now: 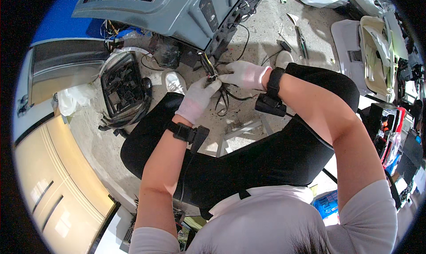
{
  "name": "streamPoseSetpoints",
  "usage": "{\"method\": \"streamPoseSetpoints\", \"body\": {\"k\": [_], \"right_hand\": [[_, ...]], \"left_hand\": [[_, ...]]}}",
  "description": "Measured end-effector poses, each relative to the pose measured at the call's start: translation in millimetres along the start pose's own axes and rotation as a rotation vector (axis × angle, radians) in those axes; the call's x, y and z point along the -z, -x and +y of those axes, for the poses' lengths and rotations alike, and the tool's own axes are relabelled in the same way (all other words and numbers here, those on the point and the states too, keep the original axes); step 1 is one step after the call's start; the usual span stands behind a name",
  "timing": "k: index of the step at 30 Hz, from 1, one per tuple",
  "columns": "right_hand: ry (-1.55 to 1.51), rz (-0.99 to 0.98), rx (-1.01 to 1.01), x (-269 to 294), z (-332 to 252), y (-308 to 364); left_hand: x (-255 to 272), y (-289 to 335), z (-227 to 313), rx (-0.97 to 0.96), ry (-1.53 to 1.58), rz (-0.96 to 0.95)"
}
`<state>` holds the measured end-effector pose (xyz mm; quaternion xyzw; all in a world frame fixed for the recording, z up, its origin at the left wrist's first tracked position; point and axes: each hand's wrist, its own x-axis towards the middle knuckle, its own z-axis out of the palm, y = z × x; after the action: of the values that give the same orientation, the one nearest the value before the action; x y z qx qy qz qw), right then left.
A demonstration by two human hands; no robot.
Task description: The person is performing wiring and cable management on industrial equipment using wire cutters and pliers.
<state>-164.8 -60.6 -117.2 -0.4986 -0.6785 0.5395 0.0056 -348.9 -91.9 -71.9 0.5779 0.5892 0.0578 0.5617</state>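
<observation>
A bundle of wires point(207, 64) with a yellow strand comes down from the lower corner of a grey machine housing point(184, 17). In its white glove, my left hand point(198, 97) is closed on this bundle from the near left. From the right, my gloved right hand point(242, 74) pinches the same bundle, its fingertips close to the left thumb. Loose black cables point(225, 99) hang in loops below my fingers. The exact spot between the fingertips is too small to make out.
On the left floor lies a tray of black parts point(120, 83) with thick black hose beside it. A pliers-like tool point(302, 43) lies on the right floor. Beyond it stands a beige bin point(375, 54). A cream cabinet point(62, 178) fills the lower left. My shoes flank the work.
</observation>
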Motion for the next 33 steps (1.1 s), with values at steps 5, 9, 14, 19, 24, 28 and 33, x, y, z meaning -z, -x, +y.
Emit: {"method": "streamPoseSetpoints", "body": {"k": [5,9,14,19,24,28,33], "right_hand": [[-0.070,-0.087,0.016,12.6,-13.6,9.2],[-0.038,-0.022,0.009,5.8,-16.2,9.5],[0.037,0.137,0.010,-4.9,-25.5,13.1],[0.189,0.291,0.024,-21.3,-23.5,14.7],[0.248,0.236,0.101,-22.0,-27.7,16.5],[0.248,0.166,0.178,-21.2,-30.7,17.0],[0.520,0.136,0.404,-33.3,-20.9,8.0]], "left_hand": [[5.6,4.2,1.2,0.025,0.021,0.005],[0.0,-5.7,-19.3,0.059,0.175,-0.060],[-6.3,-6.0,-16.4,-0.065,0.050,0.139],[-8.9,-4.8,2.4,0.093,0.003,0.159],[-14.4,-11.5,-19.1,0.058,-0.069,0.265],[-21.2,-13.8,-28.0,-0.025,-0.142,0.435],[-21.6,-7.6,-21.9,-0.037,-0.157,0.512]]}}
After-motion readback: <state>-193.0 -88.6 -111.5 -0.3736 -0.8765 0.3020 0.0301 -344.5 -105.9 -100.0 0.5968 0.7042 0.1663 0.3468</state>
